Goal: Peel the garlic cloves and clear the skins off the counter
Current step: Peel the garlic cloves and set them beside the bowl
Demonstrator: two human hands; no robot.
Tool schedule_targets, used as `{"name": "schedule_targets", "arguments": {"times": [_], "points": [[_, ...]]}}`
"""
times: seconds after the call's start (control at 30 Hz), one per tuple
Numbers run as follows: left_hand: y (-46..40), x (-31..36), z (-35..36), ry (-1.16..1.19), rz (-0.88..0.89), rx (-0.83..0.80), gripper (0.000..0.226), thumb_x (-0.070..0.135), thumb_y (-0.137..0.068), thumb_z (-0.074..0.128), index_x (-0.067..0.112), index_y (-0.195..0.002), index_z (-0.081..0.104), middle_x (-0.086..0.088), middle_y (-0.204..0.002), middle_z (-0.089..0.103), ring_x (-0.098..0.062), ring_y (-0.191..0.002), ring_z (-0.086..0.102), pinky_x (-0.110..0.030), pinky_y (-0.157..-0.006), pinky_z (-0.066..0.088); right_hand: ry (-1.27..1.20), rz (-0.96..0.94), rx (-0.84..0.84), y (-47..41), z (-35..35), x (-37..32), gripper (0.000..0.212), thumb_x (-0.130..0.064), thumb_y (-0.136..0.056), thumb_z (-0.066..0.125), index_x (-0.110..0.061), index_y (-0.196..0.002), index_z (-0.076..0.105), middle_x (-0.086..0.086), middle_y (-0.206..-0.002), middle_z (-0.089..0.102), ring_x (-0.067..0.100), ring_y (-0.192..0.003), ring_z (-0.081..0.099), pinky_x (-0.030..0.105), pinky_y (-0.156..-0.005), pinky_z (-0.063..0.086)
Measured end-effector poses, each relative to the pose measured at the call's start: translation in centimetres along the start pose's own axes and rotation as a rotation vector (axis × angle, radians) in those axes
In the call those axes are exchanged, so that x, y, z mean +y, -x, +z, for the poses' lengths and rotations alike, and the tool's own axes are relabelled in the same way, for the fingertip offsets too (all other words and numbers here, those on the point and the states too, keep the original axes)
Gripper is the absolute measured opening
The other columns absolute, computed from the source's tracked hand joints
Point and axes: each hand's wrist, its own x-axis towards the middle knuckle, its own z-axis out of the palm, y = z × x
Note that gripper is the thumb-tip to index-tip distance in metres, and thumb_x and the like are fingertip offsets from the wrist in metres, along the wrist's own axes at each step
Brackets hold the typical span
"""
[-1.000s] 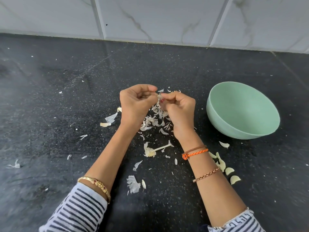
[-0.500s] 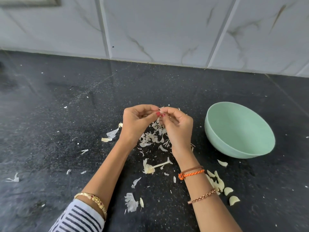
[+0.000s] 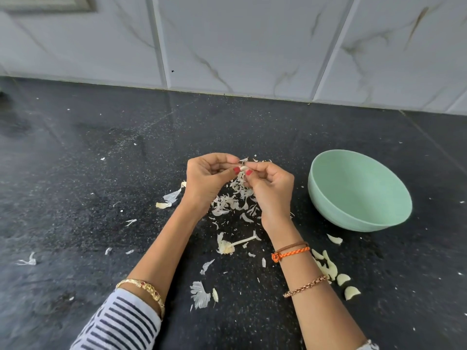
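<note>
My left hand [image 3: 206, 181] and my right hand [image 3: 271, 190] meet above the black counter [image 3: 101, 173], both pinching one small garlic clove [image 3: 243, 168] between thumbs and fingertips. Under them lies a heap of papery garlic skins [image 3: 233, 202]. A bare garlic stem with its root end [image 3: 231, 246] lies nearer to me. Several peeled cloves [image 3: 338, 276] sit on the counter to the right of my right forearm, and one more peeled clove [image 3: 334, 239] lies just below the bowl.
A mint-green bowl [image 3: 358, 190] stands to the right of my hands, with nothing visible inside. Loose skin scraps [image 3: 201, 295] are scattered over the counter to the left and front. A marble-tiled wall [image 3: 240, 41] closes the back.
The camera has tilted up a little, so hands and bowl sit lower in view. Both hands keep working the same clove at the fingertips.
</note>
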Motion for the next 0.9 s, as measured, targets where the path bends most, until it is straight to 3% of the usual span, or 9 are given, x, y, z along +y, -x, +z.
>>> {"name": "schedule_targets", "arguments": {"times": [0.27, 0.33, 0.4, 0.5, 0.6, 0.73, 0.9], "points": [[-0.2, 0.1, 0.1, 0.009, 0.013, 0.051, 0.031, -0.018, -0.079, 0.056, 0.011, -0.081, 0.065, 0.006, -0.064, 0.069, -0.004, -0.064, 0.063, -0.015, -0.066, 0.050, -0.132, 0.139, -0.126, 0.1, -0.3, -1.5, 0.025, 0.011, -0.084, 0.057, -0.011, -0.077, 0.066, 0.000, -0.071, 0.062, 0.001, -0.060, 0.058, 0.014, -0.058, 0.049], [-0.6, -0.3, -0.5, -0.063, 0.017, 0.132, 0.029, -0.011, -0.080, 0.057, 0.016, -0.076, 0.067, -0.002, -0.067, 0.066, -0.017, -0.064, 0.055, -0.020, -0.063, 0.045, -0.251, 0.209, -0.144, 0.1, -0.7, -1.7, 0.028, 0.014, -0.084, 0.053, -0.010, -0.079, 0.066, -0.001, -0.067, 0.061, 0.002, -0.058, 0.057, 0.015, -0.058, 0.049], [-0.8, -0.6, -0.9, -0.168, 0.034, 0.152, 0.021, 0.005, -0.077, 0.054, 0.020, -0.070, 0.068, -0.010, -0.064, 0.058, -0.019, -0.061, 0.043, -0.024, -0.056, 0.036, -0.224, 0.194, -0.128, 0.0, -0.8, -1.7, 0.026, 0.011, -0.085, 0.053, -0.010, -0.082, 0.067, -0.002, -0.066, 0.061, 0.002, -0.056, 0.057, 0.015, -0.058, 0.048], [-0.4, -0.4, -0.3, -0.287, 0.085, 0.022, 0.021, 0.016, -0.075, 0.051, 0.025, -0.067, 0.068, 0.003, -0.053, 0.055, -0.010, -0.049, 0.039, -0.022, -0.047, 0.031, -0.046, 0.106, -0.086, 0.2, -0.4, -1.1, 0.019, 0.004, -0.087, 0.057, -0.010, -0.087, 0.069, -0.002, -0.070, 0.063, -0.003, -0.057, 0.058, 0.012, -0.058, 0.048], [-0.2, -0.3, 0.1, -0.346, 0.130, -0.071, 0.010, 0.014, -0.083, 0.065, 0.019, -0.079, 0.073, 0.004, -0.062, 0.064, -0.001, -0.048, 0.042, -0.014, -0.048, 0.033, 0.147, -0.061, -0.002, 0.0, -0.2, 0.0, 0.015, 0.003, -0.084, 0.061, -0.006, -0.091, 0.071, 0.003, -0.075, 0.068, 0.005, -0.064, 0.064, 0.020, -0.062, 0.053], [-0.3, -0.9, -0.4, -0.415, 0.169, -0.105, 0.013, 0.011, -0.086, 0.062, 0.011, -0.091, 0.074, -0.005, -0.071, 0.068, -0.002, -0.050, 0.044, -0.013, -0.051, 0.033, 0.315, -0.212, 0.055, -0.4, -0.5, 0.6, 0.017, 0.006, -0.082, 0.062, -0.005, -0.090, 0.073, 0.000, -0.073, 0.068, 0.010, -0.064, 0.067, 0.024, -0.062, 0.056], [-0.2, -1.1, -0.4, -0.582, 0.434, -0.065, 0.026, 0.024, -0.080, 0.054, 0.009, -0.087, 0.075, -0.001, -0.070, 0.069, -0.011, -0.070, 0.056, -0.014, -0.061, 0.042, 0.481, -0.366, 0.063, -0.5, -0.6, 0.8, 0.021, 0.007, -0.079, 0.062, -0.009, -0.084, 0.075, -0.007, -0.069, 0.067, 0.007, -0.061, 0.062, 0.022, -0.058, 0.052]]}}
